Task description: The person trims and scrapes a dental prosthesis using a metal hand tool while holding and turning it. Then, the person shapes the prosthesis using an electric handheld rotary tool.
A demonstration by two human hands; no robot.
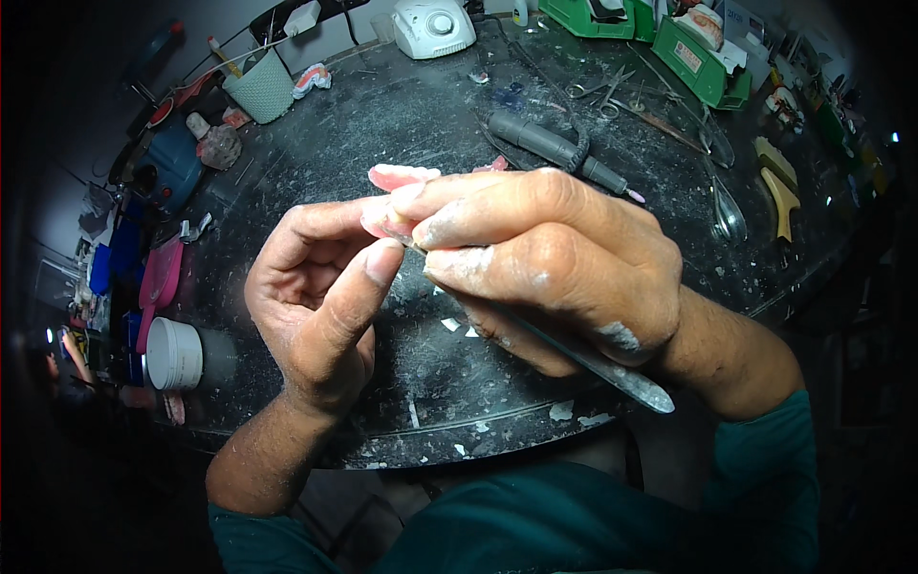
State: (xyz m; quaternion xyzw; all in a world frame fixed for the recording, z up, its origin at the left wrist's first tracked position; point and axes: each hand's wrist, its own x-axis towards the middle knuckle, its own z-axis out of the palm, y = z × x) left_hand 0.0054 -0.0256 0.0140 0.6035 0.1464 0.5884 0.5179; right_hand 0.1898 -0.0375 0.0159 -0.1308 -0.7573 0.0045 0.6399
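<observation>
Between the thumb and fingers of my left hand is a small pink denture with whitish teeth along it. My right hand, dusted with white powder, is closed round a slim metal carving tool. The tool's flat, dull end sticks out below the palm toward the lower right, while its working tip is hidden near the denture. Fingertips of the right hand touch the denture too. Both hands are raised above the black worktable.
A grey rotary handpiece lies beyond my right hand, near scissors. Farther back are a white control box and green bins. A brush rests at right; a white tub stands at left.
</observation>
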